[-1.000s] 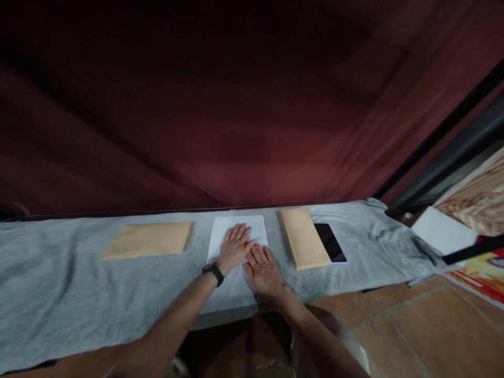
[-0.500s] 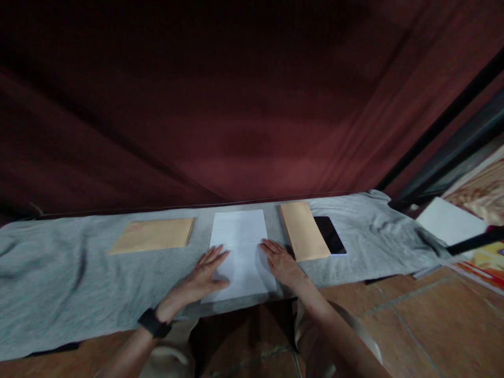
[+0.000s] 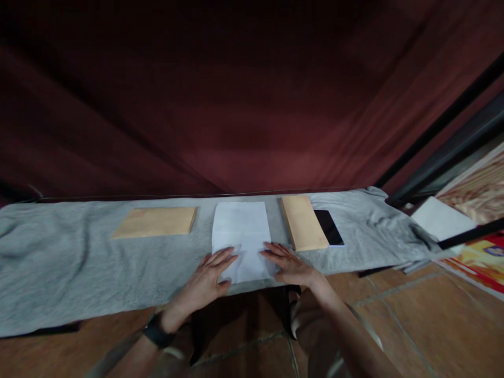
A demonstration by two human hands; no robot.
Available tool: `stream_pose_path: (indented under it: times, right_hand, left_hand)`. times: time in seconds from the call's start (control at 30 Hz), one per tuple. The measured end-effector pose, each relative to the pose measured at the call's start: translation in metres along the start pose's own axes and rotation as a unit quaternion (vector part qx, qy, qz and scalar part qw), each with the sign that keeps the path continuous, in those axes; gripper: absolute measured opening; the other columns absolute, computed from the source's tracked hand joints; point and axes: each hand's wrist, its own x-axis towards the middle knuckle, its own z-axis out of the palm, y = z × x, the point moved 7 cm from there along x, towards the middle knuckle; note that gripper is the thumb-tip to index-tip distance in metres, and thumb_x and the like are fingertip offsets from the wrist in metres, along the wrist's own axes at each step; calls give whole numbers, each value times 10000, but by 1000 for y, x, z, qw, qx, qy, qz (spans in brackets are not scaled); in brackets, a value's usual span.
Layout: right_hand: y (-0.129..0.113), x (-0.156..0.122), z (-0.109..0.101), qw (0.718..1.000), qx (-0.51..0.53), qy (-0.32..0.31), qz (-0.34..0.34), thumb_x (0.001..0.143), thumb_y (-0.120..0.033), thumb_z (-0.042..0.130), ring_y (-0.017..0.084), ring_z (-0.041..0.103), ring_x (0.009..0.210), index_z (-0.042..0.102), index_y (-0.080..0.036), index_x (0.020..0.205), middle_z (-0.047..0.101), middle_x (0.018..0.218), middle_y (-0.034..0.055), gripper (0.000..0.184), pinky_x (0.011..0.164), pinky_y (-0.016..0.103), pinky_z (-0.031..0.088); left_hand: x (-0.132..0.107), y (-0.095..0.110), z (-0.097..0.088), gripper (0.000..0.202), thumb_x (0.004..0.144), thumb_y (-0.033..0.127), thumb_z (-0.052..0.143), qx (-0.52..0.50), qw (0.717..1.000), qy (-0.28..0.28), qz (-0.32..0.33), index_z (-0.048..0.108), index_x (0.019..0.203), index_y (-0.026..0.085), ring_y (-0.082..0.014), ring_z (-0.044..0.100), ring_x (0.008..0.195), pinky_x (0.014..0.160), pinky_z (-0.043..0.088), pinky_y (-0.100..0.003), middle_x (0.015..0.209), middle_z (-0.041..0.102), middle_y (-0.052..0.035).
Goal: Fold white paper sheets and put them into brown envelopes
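Note:
A white sheet of paper (image 3: 241, 226) with a crease across its middle lies on the grey cloth, its near end by the cloth's front edge. My left hand (image 3: 208, 278) rests over the sheet's lower left part, fingers stretched out and thumb apart. On the lower right side, my right hand (image 3: 289, 265) touches the paper with its fingers extended. Neither hand grips anything. To the right is a thick tan envelope (image 3: 304, 223), partly over a dark phone (image 3: 329, 228). Another tan envelope or stack of them (image 3: 155, 222) lies to the left.
The grey cloth (image 3: 98, 273) covers a long, narrow surface. Behind it hangs a dark red curtain (image 3: 244, 121). At the right are black bars (image 3: 441, 126), a white flat object (image 3: 443, 218) and a colourful printed package (image 3: 484, 257). Brown floor tiles (image 3: 394, 315) show below.
Both hands have slid nearer the sheet's front end, and its left edge now looks slightly bent. My view has shifted a little. The envelopes and phone stay in place.

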Motion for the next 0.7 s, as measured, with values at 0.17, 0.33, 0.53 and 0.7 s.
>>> stream_pose_path:
  times: [0.17, 0.33, 0.53, 0.7]
  right_hand:
    - [-3, -6, 6, 1000, -6, 12, -10, 748, -206, 679, 220, 104, 1571, 345, -344, 1566, 142, 1702, -5, 894, 1266, 418, 146]
    - [-3, -8, 7, 996, -15, 72, -53, 820, -193, 646, 217, 245, 1540, 401, -336, 1543, 321, 1650, 19, 777, 1264, 458, 186]
    - [12, -4, -5, 981, 115, 139, -66, 936, -208, 510, 235, 470, 1424, 593, -260, 1416, 526, 1520, 59, 491, 1207, 473, 353]
    - [2, -6, -12, 967, 207, 132, -62, 953, -318, 544, 275, 666, 1197, 747, -221, 1215, 718, 1277, 89, 345, 1070, 456, 504]
  left_hand:
    - [3, -34, -7, 475, 855, 371, 570, -257, 953, 102, -127, 686, 1269, 169, -276, 634, 1228, 1064, 498, -445, 1291, 706, -113]
    - [-2, -43, -18, 466, 798, 365, 568, -441, 867, 138, -186, 731, 1172, 139, -291, 682, 1156, 1061, 495, -455, 1220, 737, -139]
    - [-7, -20, -32, 455, 815, 345, 610, -495, 857, 84, -120, 708, 1217, 156, -300, 635, 1235, 1093, 456, -463, 1303, 697, -140]
    - [-14, -24, -37, 486, 818, 397, 708, -388, 918, 43, -69, 692, 1272, 224, -288, 577, 1295, 1104, 440, -451, 1419, 623, -104]
